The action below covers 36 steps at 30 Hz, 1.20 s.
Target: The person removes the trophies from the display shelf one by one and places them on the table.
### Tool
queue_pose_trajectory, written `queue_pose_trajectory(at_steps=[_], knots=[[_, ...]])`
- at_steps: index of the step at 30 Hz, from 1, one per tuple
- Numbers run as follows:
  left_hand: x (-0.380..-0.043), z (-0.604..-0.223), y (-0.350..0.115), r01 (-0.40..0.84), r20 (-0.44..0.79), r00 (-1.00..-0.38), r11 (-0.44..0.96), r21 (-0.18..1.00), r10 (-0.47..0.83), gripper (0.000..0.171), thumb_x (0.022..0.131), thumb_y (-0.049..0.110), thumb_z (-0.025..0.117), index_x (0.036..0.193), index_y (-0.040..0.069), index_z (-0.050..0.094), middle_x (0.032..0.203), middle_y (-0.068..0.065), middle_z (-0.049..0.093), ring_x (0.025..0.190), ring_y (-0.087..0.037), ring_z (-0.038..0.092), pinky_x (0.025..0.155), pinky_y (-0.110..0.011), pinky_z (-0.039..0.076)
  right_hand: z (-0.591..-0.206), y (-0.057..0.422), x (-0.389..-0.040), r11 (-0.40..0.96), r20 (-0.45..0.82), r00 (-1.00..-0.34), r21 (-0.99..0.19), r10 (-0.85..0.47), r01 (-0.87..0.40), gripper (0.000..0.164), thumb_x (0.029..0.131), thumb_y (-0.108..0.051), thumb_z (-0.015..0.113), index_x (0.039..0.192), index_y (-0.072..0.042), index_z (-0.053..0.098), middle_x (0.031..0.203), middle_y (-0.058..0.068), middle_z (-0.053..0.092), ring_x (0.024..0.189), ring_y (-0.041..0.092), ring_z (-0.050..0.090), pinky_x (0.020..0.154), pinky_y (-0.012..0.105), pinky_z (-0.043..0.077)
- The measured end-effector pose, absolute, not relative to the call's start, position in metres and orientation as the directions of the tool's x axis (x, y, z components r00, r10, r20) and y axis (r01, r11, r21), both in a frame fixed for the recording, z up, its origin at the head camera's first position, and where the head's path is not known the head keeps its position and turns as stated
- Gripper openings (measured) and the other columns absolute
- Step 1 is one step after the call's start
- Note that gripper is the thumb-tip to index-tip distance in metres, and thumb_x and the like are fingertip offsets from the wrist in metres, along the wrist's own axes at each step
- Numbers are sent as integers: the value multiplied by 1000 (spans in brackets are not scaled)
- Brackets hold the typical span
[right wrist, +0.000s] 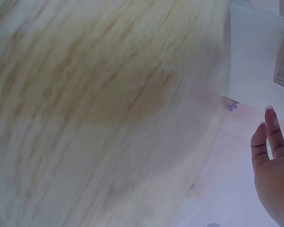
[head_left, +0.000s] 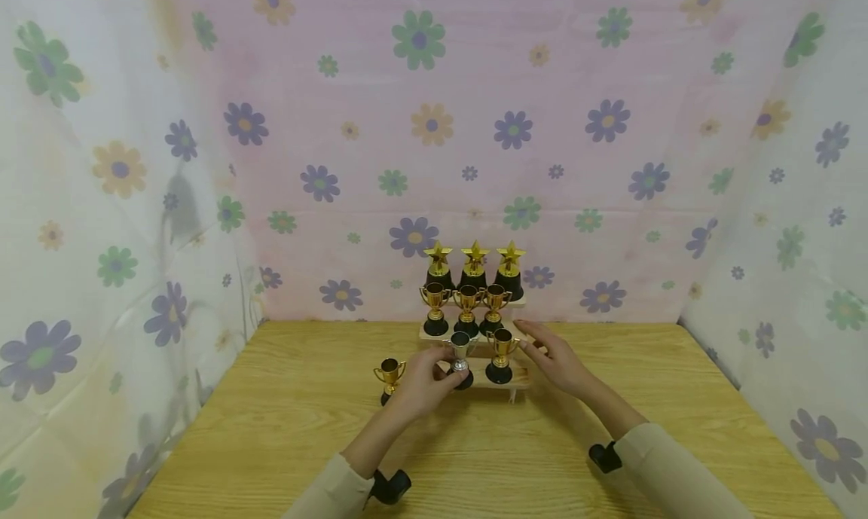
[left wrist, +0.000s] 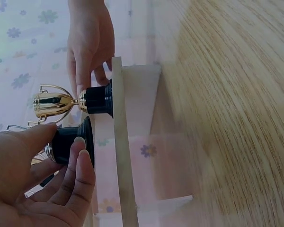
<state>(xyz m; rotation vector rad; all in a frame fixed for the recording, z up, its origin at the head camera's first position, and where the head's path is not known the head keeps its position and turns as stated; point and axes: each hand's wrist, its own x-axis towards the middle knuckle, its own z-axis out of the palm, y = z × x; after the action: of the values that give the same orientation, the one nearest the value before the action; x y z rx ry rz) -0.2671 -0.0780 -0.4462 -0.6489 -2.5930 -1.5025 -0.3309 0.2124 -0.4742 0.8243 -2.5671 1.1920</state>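
Note:
My left hand (head_left: 426, 383) pinches a small silver trophy cup (head_left: 460, 344) by its black base (left wrist: 66, 144), close over the lowest step (head_left: 519, 376) of a wooden tiered stand. In the left wrist view a gap shows between that base and the step's board (left wrist: 122, 142). Beside it, on the same step, a gold trophy cup (head_left: 502, 344) stands upright. My right hand (head_left: 559, 359) is at the stand's right side, fingers extended, fingertips near the gold cup's handle. The right wrist view shows only part of this hand (right wrist: 274, 175).
Three gold trophy cups (head_left: 468, 300) fill the middle step, and three gold star trophies (head_left: 475, 263) stand on the top one. Another gold cup (head_left: 389, 372) is on the wooden table (head_left: 305, 428), left of the stand. A flowered cloth (head_left: 468, 127) hangs behind and at both sides.

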Motion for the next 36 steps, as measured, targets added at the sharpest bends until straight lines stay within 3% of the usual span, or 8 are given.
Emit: queue_pose_trajectory(at_steps=[3,8,14,21,31,36], knots=[[-265,-446,-83,404,283,-902,405,820,325,24,97,18,72,116,4,70,113,-12,69,72,-32,71,56,-26,54,-475,213,-331,520,391,-827,-646,-404,-559,47,110,-23,50,154,-9,46,158,17,43,130,36,55,95,51,51],[-261,-445,-93,428,315,-896,414,804,313,23,97,19,73,116,6,71,112,-9,71,67,-26,70,55,-26,53,-474,212,-331,515,394,-824,-646,-408,-563,46,110,-23,50,154,-9,46,158,17,43,131,36,54,95,50,51],[-254,-443,-102,461,355,-882,421,781,308,16,94,16,76,109,11,72,107,-7,71,59,-9,64,53,-25,52,-473,212,-329,520,396,-823,-640,-408,-566,47,110,-23,50,154,-8,46,158,17,43,132,36,53,96,50,51],[-248,-440,-111,440,336,-895,449,778,294,15,94,15,76,108,12,72,106,-4,72,63,-13,66,56,-25,53,-473,212,-330,522,409,-815,-628,-411,-578,47,110,-23,50,154,-8,46,157,17,44,134,37,52,95,49,51],[-242,-441,-121,418,308,-906,493,763,291,20,94,18,76,112,10,72,108,-5,72,65,-6,61,57,-25,52,-471,217,-333,509,404,-805,-627,-435,-590,47,110,-24,50,154,-8,46,156,19,45,110,27,61,83,43,53],[-239,-440,-125,419,311,-905,485,768,289,19,93,17,77,110,9,73,107,-6,72,64,-10,64,56,-25,52,-471,219,-333,493,410,-797,-631,-443,-598,46,110,-21,50,154,-7,47,155,20,45,114,29,60,83,43,52]])
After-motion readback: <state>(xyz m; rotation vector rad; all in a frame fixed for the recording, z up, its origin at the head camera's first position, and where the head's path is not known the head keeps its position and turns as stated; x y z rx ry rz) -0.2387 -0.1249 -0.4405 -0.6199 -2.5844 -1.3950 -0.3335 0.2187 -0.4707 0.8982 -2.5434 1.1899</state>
